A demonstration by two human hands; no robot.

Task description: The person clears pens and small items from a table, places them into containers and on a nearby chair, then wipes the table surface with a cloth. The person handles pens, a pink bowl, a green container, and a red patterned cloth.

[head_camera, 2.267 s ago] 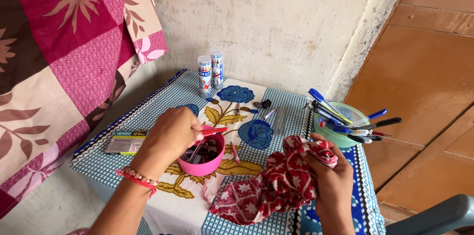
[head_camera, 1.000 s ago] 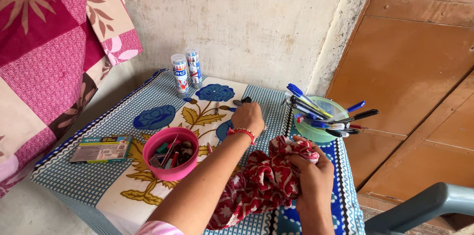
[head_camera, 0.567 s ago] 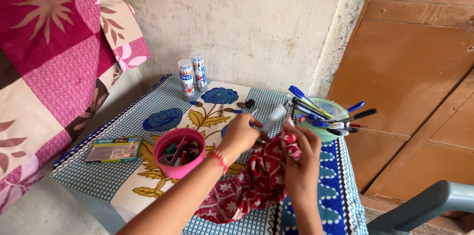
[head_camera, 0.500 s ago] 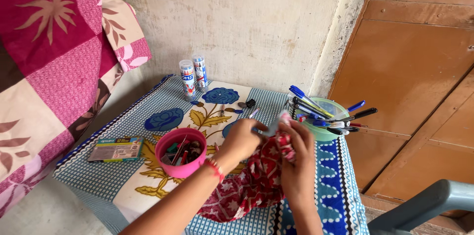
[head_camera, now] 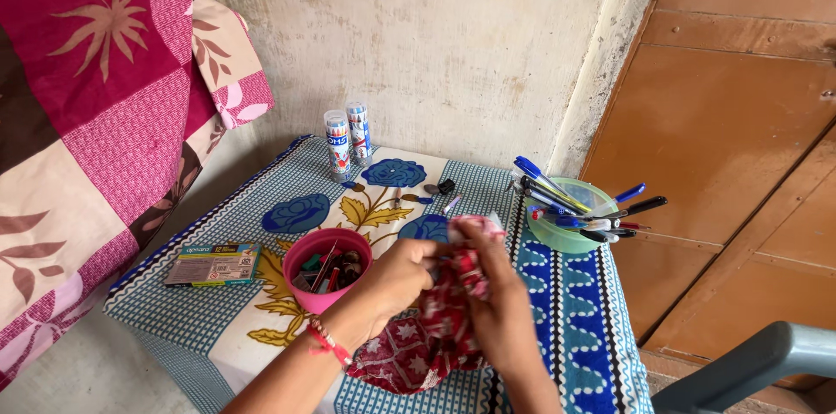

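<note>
In the lower middle of the frame, the left hand (head_camera: pixel 396 275) and the right hand (head_camera: pixel 494 296) are both closed on a red cloth with white star prints (head_camera: pixel 427 327), bunched between them. The cloth's loose end lies on the counter (head_camera: pixel 575 327), which wears a blue and white flowered cover. Just left of the left hand sits a round pink plastic bowl (head_camera: pixel 327 271) full of small things. At right of centre, a pale green bowl (head_camera: pixel 570 235) holds pens.

Soft even daylight, faint shadows, sharp focus
</note>
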